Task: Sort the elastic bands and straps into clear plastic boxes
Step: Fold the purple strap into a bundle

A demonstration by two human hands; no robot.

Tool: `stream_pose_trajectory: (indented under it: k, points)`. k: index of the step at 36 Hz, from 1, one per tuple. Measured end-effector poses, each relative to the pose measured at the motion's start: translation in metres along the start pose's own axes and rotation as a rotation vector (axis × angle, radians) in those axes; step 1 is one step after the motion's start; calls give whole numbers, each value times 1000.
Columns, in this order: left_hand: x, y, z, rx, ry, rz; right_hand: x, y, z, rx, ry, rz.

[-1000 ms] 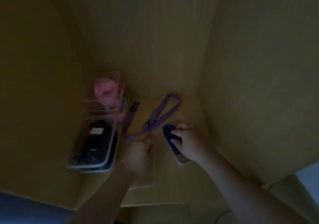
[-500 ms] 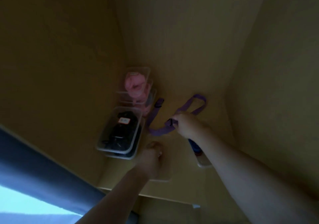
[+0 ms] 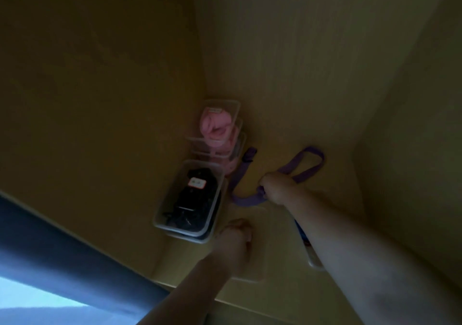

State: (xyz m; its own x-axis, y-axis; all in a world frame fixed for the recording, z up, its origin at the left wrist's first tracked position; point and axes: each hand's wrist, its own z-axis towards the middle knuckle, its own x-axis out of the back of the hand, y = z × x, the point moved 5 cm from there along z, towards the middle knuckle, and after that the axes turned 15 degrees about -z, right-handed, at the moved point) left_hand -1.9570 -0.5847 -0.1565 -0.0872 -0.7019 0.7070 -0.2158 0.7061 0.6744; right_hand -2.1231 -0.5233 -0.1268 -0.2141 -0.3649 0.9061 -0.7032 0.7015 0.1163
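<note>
A purple strap (image 3: 308, 166) with a dark buckle lies looped on the dim yellow shelf. My right hand (image 3: 278, 187) grips its middle, fingers curled round it. My left hand (image 3: 236, 236) rests, fingers curled, on an empty clear plastic box (image 3: 260, 249) in front of the strap. Under my right forearm a clear box (image 3: 312, 257) holding a blue band is mostly hidden. A clear box of black straps (image 3: 192, 199) sits at the left, and behind it stacked clear boxes hold pink bands (image 3: 216, 127).
The yellow wooden shelf (image 3: 287, 134) is closed in by panels on the left, back and right. Its front edge runs below my left wrist. A dark blue surface (image 3: 62, 244) lies at the lower left.
My right hand left the blue band's box and took hold of the purple strap. My left hand let the strap go and drew back onto the empty box. The view swung left.
</note>
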Motion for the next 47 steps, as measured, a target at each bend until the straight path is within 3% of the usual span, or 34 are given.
stream_pose_trajectory:
  k: [5,8,11,16,20,25,28,33,38,43,47]
  points:
    - [10,19,5,-87,28,-76,10,6,-7,-26,107,83]
    - [30,39,6,-165,77,-157,19,19,-13,-61,209,299]
    - [54,54,11,-229,277,-381,36,30,-38,-117,399,565]
    - [97,74,23,-264,441,-545,68,29,-83,25,598,875]
    - [108,95,32,-346,383,-621,80,24,-100,12,704,1024]
    - [114,102,33,-443,424,-625,92,10,-114,55,655,1204]
    - [122,106,30,-496,410,-658,91,15,-123,5,606,1190]
    - [134,105,37,-468,239,-1071,73,17,-115,-42,346,1175]
    - [139,96,49,-456,238,-1029,78,15,-114,9,454,1226]
    - [138,98,54,-507,289,-763,92,16,-110,48,468,1229]
    - [140,110,53,-478,249,-883,102,26,-110,73,475,1228]
